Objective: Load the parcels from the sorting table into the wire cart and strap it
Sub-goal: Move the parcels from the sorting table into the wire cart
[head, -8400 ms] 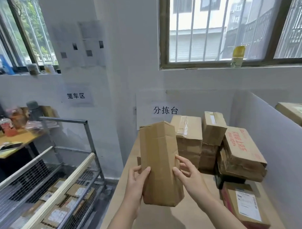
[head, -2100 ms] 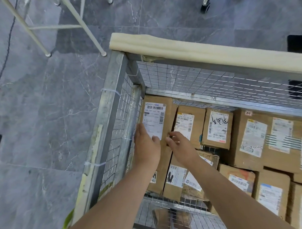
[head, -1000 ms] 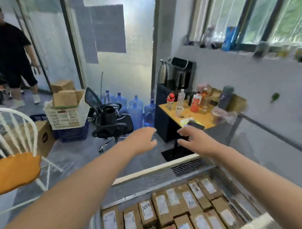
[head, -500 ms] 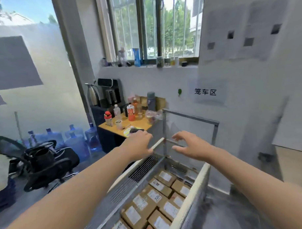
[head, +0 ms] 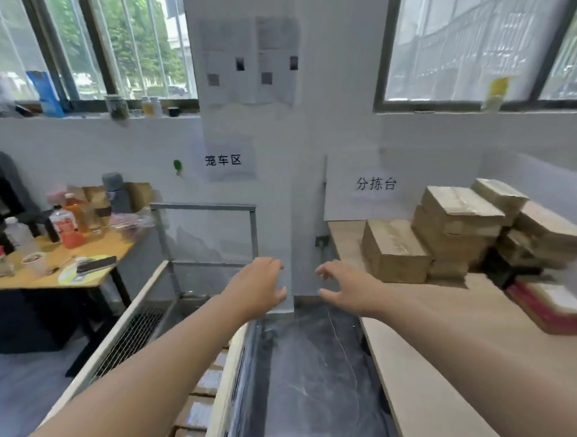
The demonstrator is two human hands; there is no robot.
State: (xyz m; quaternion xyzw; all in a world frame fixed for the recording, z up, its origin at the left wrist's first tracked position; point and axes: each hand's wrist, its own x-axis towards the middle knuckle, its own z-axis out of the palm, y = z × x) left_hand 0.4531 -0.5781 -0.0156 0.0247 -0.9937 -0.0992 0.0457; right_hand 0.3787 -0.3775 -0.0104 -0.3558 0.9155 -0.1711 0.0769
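Note:
Both my arms reach forward with nothing in them. My left hand (head: pixel 258 286) hangs over the gap near the wire cart's (head: pixel 134 325) right rail, fingers loosely curled. My right hand (head: pixel 345 286) is spread beside it, left of the sorting table (head: pixel 449 360). On the table's far right stands a stack of brown cardboard parcels (head: pixel 457 225), and a red-edged parcel (head: pixel 548 304) lies nearer to me. Labelled parcels (head: pixel 202 407) lie inside the cart at the bottom of the view.
A strip of grey marble floor (head: pixel 306 381) separates cart and table. A yellow side table (head: pixel 63 259) with bottles and cups stands to the left. A white pillar with paper signs rises straight ahead, with windows on both sides.
My view has swung right from the cart toward the sorting table, which now shows with its parcel stack. Both hands stay empty and stretched out in front.

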